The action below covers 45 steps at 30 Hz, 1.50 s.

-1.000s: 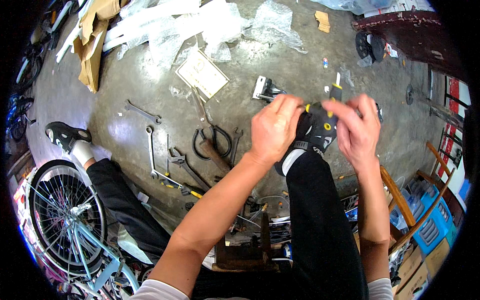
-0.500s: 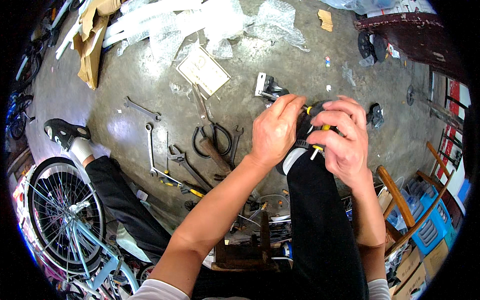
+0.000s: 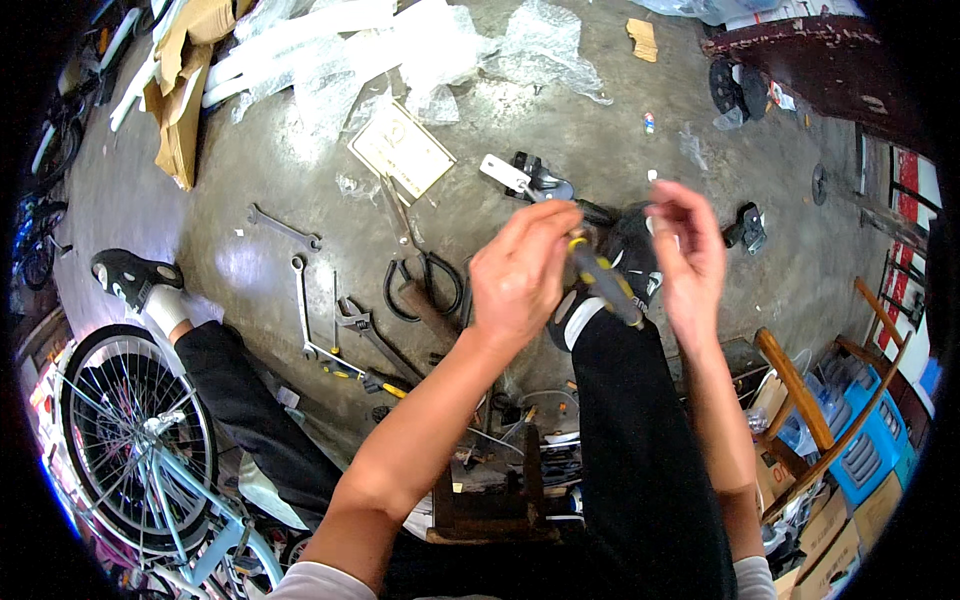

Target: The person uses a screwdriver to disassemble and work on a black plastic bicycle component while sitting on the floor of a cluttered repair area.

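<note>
My left hand (image 3: pixel 522 272) is closed around a screwdriver (image 3: pixel 608 282) with a grey and yellow handle, slightly blurred, which slants down to the right from my fingers. A flat white piece (image 3: pixel 505 173) with a metal strip shows beyond the same fingers; whether I hold it too, I cannot tell. Under it a black part (image 3: pixel 543 182) lies on the floor. To the right, my right hand (image 3: pixel 692 255) is open and apart from the handle, its fingers loosely curved. My shoe (image 3: pixel 632 250) shows between the hands.
On the concrete lie large scissors (image 3: pixel 404 240), an adjustable wrench (image 3: pixel 372 330), two spanners and a hammer. A printed sheet (image 3: pixel 402 152) and bubble wrap (image 3: pixel 440 60) are farther off. At left stands a bicycle wheel (image 3: pixel 135 440); at right, a blue plastic stool (image 3: pixel 868 440).
My right hand has come off the screwdriver and opened. The handle has swung to point down and right from my left hand. The white piece has turned and shifted left.
</note>
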### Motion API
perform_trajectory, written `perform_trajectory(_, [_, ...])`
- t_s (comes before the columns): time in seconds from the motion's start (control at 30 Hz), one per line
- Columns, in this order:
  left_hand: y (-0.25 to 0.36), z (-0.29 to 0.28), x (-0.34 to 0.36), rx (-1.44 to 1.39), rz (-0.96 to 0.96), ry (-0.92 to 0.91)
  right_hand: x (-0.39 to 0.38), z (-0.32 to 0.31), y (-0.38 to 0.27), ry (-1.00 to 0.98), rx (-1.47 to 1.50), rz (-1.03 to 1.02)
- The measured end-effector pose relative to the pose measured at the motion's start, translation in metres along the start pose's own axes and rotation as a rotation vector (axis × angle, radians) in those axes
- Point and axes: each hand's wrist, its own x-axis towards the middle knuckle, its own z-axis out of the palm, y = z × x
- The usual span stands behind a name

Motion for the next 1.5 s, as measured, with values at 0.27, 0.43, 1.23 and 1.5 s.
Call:
perform_trajectory(0.27, [0.022, -0.052, -0.009, -0.441, -0.44, 0.305, -0.004, 0.059, -0.001, -0.377, -0.065, -0.03])
perform_trajectory(0.43, [0.029, -0.077, -0.004, -0.723, -0.539, 0.406, 0.006, 0.076, -0.004, -0.432, -0.046, -0.196])
perform_trajectory(1.23, [0.032, -0.065, -0.015, -0.396, -0.588, 0.373, -0.012, 0.073, 0.025, -0.437, 0.281, 0.184])
perform_trajectory(1.5, [-0.016, -0.079, -0.002, -0.631, -0.852, 0.394, -0.013, 0.067, 0.009, -0.471, 0.268, 0.052])
